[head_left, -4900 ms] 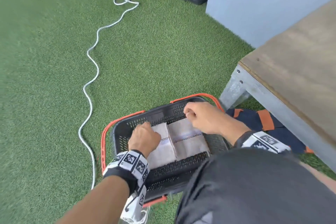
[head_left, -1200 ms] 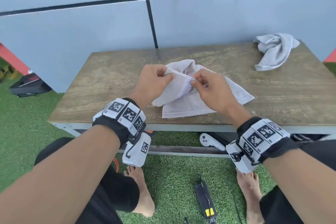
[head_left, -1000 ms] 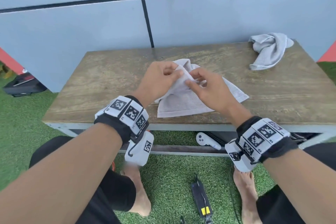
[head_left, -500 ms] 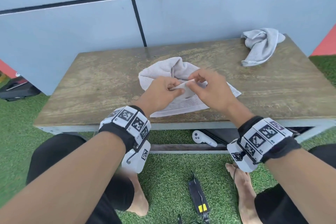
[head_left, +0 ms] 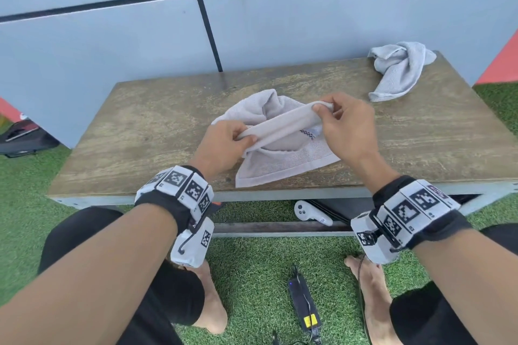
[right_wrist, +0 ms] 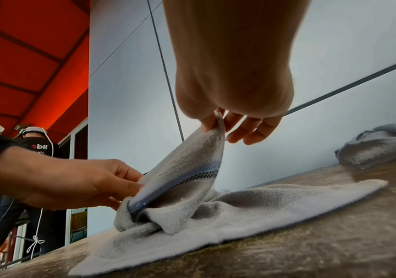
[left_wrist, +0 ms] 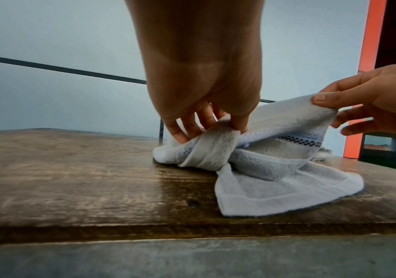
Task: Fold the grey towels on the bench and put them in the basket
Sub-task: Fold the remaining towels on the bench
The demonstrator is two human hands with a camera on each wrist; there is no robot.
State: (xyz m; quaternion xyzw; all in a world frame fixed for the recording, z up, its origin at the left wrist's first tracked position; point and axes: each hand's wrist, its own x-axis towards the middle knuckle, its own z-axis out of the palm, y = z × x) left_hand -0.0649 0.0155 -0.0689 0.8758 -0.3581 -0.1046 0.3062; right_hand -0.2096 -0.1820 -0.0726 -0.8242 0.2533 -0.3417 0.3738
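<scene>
The left hand pinches one end of a raised hem of the grey towel between thumb and fingers; the right hand pinches the other end, its spare fingers spread; the rest of the towel lies crumpled on the wooden tabletop (near its front edge); a second towel sits bunched at the far right corner, well apart.

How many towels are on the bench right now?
2. One towel lies mid-bench, pinched by the left hand and right hand; another crumpled towel sits at the far right corner.
</scene>
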